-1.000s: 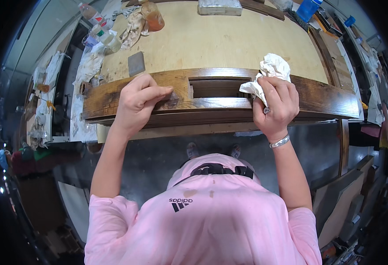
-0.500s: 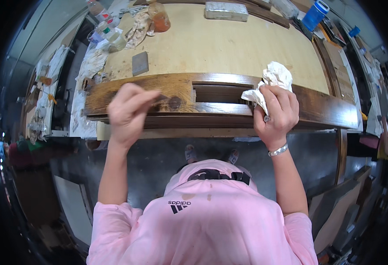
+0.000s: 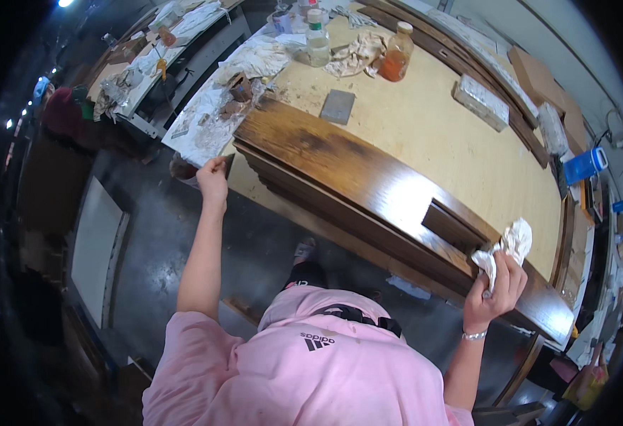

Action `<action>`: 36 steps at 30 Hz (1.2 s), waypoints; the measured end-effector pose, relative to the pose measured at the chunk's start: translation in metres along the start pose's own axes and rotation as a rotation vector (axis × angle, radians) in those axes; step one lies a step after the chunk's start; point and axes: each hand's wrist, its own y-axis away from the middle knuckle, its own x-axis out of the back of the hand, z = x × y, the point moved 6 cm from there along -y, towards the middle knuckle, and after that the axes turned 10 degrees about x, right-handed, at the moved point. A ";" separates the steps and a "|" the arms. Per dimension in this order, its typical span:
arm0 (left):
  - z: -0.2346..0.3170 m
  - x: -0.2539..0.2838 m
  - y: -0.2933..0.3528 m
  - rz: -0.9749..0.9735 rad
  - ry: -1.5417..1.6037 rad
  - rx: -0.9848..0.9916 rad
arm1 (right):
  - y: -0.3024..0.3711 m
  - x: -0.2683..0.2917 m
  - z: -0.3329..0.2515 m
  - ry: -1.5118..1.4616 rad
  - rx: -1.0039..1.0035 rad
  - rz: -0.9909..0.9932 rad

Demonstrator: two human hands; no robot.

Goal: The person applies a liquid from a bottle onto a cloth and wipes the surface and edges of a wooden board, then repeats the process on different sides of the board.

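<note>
Right hand [image 3: 494,290] clenched on a white rag [image 3: 508,245] at the dark board [image 3: 368,186] lying on the bench [image 3: 467,142]; left hand [image 3: 213,181] grips a small dark piece off its corner. Best wipe along the grain with even pressure

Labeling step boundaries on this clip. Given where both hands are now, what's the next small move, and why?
Probably bring the left hand back onto the dark stained wood piece. It is stretched out to a small dark container at the bench's near-left corner, apparently with something small in its fingers, though I cannot tell what. The right hand grips a crumpled white rag against the wood's recessed section.
</note>
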 end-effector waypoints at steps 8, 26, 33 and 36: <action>-0.010 -0.064 -0.085 -0.262 -0.177 -0.142 | -0.014 -0.001 0.002 -0.087 -0.354 -0.158; 0.278 -0.202 -0.017 -1.252 0.194 -0.405 | -0.236 -0.232 -0.028 -1.114 -1.003 -0.180; 0.240 -0.205 -0.085 -1.096 0.519 -0.023 | -0.223 -0.240 0.008 -0.738 -0.748 -0.563; 0.232 -0.206 -0.104 -1.049 0.694 0.129 | -0.207 -0.246 0.038 -0.682 -0.786 -0.593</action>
